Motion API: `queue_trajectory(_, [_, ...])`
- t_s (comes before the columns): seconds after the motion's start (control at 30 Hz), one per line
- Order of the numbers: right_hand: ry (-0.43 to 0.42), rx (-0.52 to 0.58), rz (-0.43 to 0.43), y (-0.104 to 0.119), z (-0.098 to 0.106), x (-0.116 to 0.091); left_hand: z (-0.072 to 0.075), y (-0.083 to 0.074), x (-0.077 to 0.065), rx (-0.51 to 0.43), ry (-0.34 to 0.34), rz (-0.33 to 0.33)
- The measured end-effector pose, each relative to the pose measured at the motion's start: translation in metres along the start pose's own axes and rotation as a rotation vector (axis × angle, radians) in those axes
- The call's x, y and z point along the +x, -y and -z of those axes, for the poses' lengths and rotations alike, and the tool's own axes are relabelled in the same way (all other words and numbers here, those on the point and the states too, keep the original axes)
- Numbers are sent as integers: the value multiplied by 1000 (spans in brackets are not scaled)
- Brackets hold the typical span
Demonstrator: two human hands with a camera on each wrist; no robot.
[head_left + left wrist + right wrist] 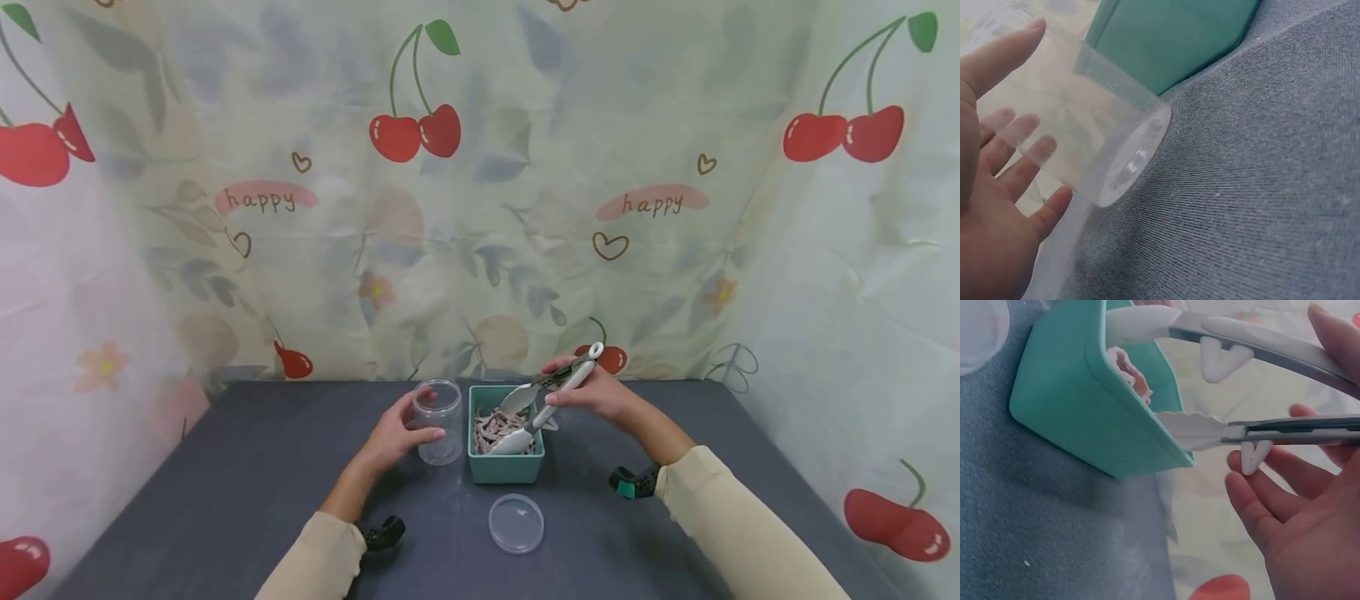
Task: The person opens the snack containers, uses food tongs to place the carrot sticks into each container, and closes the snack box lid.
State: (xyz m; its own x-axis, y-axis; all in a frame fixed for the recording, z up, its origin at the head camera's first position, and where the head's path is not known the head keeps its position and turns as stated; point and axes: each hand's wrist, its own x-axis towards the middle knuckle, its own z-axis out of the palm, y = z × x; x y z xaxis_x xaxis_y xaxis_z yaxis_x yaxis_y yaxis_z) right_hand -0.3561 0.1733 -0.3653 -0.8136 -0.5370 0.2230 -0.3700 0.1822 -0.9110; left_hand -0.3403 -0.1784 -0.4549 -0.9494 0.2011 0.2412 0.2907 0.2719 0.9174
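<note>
My left hand (402,432) holds a clear plastic jar (441,423) upright on the dark cloth, thumb on the near side and fingers behind it. Through the jar's wall (1079,119) no contents show in the left wrist view. To its right stands a teal box (506,469) filled with thin, pinkish-grey strips (495,427). My right hand (592,392) grips a pair of white and grey tongs (572,385), thumb on one arm and fingers on the other. The tongs are spread, their tips inside the box; in the right wrist view a curled strip (1130,375) lies between them.
A round clear lid (516,523) lies flat on the dark tabletop (300,467) in front of the box. Behind the table hangs a curtain (465,250) printed with cherries, which also runs down both sides. Black straps hang at both wrists.
</note>
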Motion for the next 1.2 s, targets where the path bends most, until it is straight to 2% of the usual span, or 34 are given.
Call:
queue_trajectory(0.1, [16,-34,-21,1,3,0,-2,-1,-1,-24,-4,3])
queue_trajectory(0.27, [18,-94,-33,2,4,2,-7,-26,-12,-23,-29,-6])
queue_trajectory(0.33, [18,-111,-27,2,4,1,-9,-31,-13,-13,-45,-23])
queue_trajectory(0.47, [2,-107,-12,2,3,-1,-13,-9,-2,-22,-74,-45])
queue_trajectory(0.53, [-20,-102,1,2,2,-1,-13,0,3,-27,-84,-30])
queue_trajectory(0.77, [-109,-46,74,0,1,-2,-4,2,3,7,-132,-23])
queue_trajectory(0.93, [-118,-46,80,-4,-2,-2,-2,5,4,27,-127,-6])
queue_trajectory(1.03, [-103,-60,67,-8,-5,-2,-3,2,2,31,-128,12])
queue_trajectory(1.2, [-22,-63,113,-10,-5,-3,-1,-23,-8,54,-118,4])
